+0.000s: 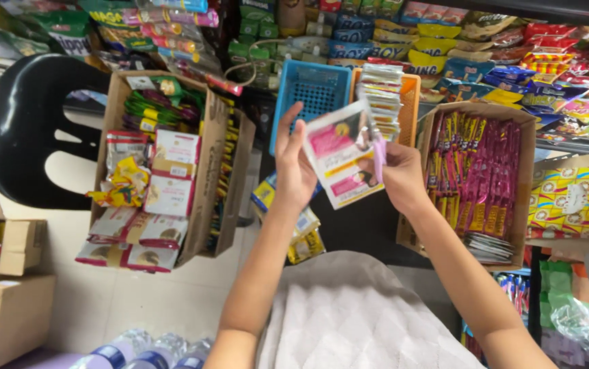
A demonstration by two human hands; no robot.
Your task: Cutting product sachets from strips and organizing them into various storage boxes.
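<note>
My left hand (294,160) holds up a strip of white and pink sachets (339,154) at its left edge. My right hand (400,174) grips a pair of scissors with a lilac handle (379,156), whose blades lie against the strip's right side. Both hands are raised in front of a blue plastic basket (318,85) and an orange basket (411,96). A hanging stack of small sachets (381,96) sits just above my right hand.
A cardboard box of pink and yellow sachet strips (479,178) stands at the right. Another cardboard box of packets (161,171) is at the left, beside a black plastic chair (28,123). Snack packets fill the shelves behind. Smaller cardboard boxes (4,301) sit at the lower left.
</note>
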